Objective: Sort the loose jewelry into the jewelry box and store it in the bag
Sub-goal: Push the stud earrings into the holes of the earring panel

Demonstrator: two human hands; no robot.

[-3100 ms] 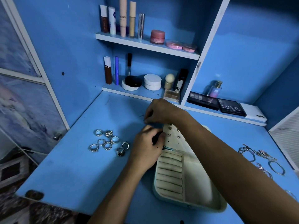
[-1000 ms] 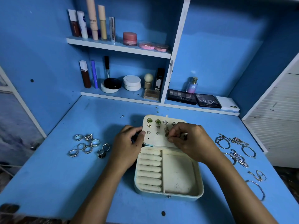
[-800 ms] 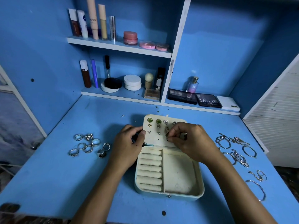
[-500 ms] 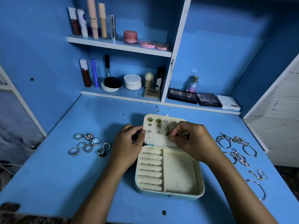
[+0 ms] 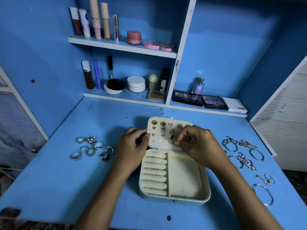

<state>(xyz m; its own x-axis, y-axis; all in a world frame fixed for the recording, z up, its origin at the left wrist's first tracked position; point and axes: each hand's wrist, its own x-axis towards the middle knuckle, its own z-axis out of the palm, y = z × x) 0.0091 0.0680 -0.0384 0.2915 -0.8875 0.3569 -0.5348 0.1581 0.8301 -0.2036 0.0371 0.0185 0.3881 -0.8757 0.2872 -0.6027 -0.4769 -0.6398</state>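
The desk [image 5: 49, 188] and the wall [image 5: 224, 52] behind it are bright blue, with white-edged shelves [image 5: 123, 47]. The jewelry box [image 5: 174, 199] is pale blue outside and cream inside, holding two green-stoned earrings [image 5: 154, 122]. The loose rings [image 5: 91, 151] are silver; the jar [image 5: 134, 37] is pink.

The scene is dim with a strong blue cast, brightest on the back wall [image 5: 221, 52] at upper right and darkening toward the corners. Soft shadows pool on the counter [image 5: 106, 123] beyond the hands. Wide-angle distortion bends the edges, and the lower left corner smears.
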